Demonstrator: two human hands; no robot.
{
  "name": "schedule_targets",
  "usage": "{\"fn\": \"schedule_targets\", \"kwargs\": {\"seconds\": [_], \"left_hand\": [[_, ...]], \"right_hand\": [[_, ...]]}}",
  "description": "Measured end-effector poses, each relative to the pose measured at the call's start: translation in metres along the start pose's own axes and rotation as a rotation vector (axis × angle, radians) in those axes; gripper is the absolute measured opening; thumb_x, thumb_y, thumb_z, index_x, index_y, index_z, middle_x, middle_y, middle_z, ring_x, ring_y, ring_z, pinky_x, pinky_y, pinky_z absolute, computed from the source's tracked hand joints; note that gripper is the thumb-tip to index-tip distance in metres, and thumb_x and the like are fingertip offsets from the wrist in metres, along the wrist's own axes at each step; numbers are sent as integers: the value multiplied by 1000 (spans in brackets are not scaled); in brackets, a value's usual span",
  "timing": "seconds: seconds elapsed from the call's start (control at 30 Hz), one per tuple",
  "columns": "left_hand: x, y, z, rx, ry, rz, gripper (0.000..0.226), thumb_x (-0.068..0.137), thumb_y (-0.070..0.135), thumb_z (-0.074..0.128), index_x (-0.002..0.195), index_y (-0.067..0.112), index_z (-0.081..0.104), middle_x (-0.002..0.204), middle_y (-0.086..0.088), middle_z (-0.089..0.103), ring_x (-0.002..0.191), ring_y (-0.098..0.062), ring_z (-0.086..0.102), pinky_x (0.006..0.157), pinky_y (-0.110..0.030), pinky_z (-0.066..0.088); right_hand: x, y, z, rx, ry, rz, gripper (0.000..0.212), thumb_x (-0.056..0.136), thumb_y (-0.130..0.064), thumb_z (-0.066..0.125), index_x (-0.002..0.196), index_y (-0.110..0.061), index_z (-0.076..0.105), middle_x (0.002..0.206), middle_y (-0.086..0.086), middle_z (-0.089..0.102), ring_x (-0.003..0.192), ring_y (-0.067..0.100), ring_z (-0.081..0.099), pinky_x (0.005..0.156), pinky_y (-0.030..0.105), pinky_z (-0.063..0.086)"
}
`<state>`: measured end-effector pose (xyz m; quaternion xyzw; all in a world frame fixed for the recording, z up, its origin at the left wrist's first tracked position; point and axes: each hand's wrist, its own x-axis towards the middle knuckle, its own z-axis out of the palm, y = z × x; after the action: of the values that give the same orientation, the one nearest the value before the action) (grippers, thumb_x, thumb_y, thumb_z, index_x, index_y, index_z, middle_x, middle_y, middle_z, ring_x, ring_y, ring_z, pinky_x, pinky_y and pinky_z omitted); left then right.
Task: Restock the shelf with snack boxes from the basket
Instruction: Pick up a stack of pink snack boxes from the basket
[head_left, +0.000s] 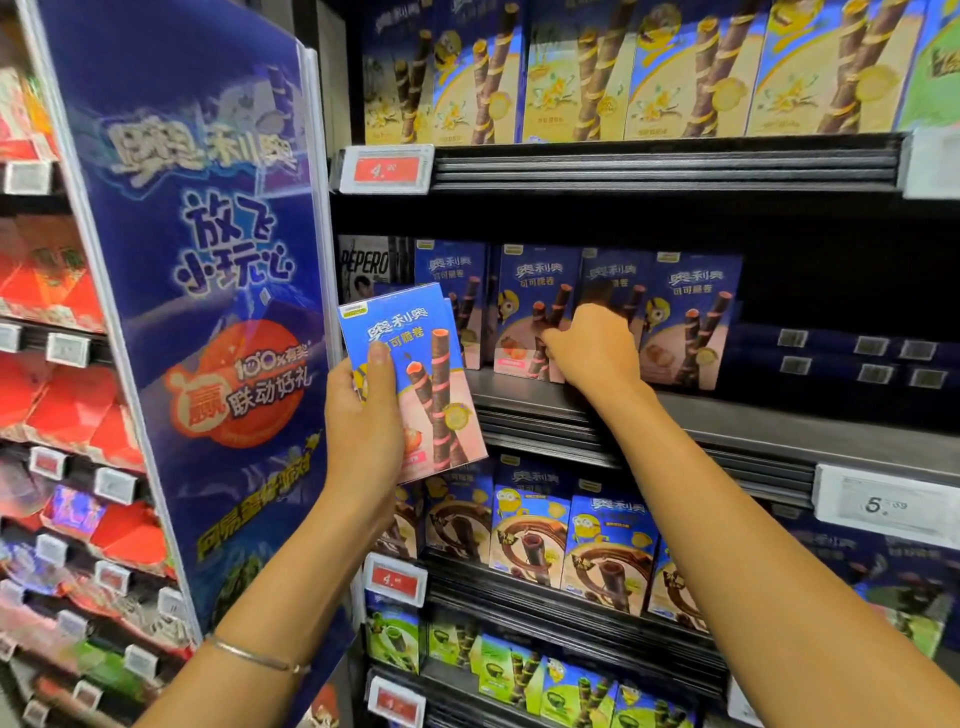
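Observation:
My left hand (363, 415) grips a blue and pink wafer-roll snack box (415, 379), held upright in front of the middle shelf (727, 421). My right hand (592, 345) reaches onto that shelf, fingers curled round the edge of a standing blue and pink box (524, 306) in a row of like boxes (691, 322). No basket is in view.
A blue promotional divider panel (208, 291) juts out at the left. Yellow boxes (623, 73) fill the shelf above, brown and green ones (566, 540) the shelves below. Dark flat boxes (841, 353) lie at the right of the middle shelf. Red packs (62, 395) line the far-left rack.

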<state>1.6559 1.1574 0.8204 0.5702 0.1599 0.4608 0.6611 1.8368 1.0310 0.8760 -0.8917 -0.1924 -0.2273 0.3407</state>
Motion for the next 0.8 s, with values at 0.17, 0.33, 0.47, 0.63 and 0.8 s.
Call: {"fn": "schedule_targets", "kwargs": {"seconds": [0.17, 0.33, 0.47, 0.63, 0.8], "left_hand": [[-1, 1, 4, -7, -26, 1, 32, 111, 47, 46, 117, 18, 59, 118, -11, 77, 103, -34, 77, 86, -52, 65], [1, 1, 9, 17, -62, 13, 36, 111, 48, 44, 122, 17, 60, 115, -7, 78, 94, -22, 78, 75, -39, 65], [3, 0, 12, -33, -95, -5, 47, 110, 51, 43, 135, 12, 54, 118, -7, 78, 100, -29, 79, 72, -37, 65], [-2, 0, 30, -65, -163, -7, 46, 110, 51, 43, 136, 15, 54, 117, -4, 79, 100, -25, 79, 74, -35, 66], [-7, 0, 51, -109, -212, -30, 45, 110, 51, 46, 136, 15, 52, 115, -5, 79, 93, -21, 80, 69, -37, 66]], "right_hand": [[2, -7, 6, -70, -8, -15, 23, 94, -32, 61, 86, -10, 55, 91, 12, 58, 78, 31, 50, 68, 35, 40], [4, -8, 5, -73, -51, -22, 26, 95, -33, 61, 96, -6, 60, 103, 18, 66, 80, 31, 50, 69, 35, 41], [-14, -2, -9, 131, 22, -42, 46, 94, -58, 58, 87, -14, 47, 85, 3, 56, 74, 23, 54, 58, 31, 39], [-71, -8, -29, 616, -180, -118, 50, 86, -63, 64, 115, -22, 60, 101, -7, 66, 93, 6, 66, 77, 32, 58], [-87, -12, -53, 594, -112, -183, 33, 88, -42, 73, 111, -19, 69, 96, -4, 73, 88, 7, 71, 78, 34, 61]]}}
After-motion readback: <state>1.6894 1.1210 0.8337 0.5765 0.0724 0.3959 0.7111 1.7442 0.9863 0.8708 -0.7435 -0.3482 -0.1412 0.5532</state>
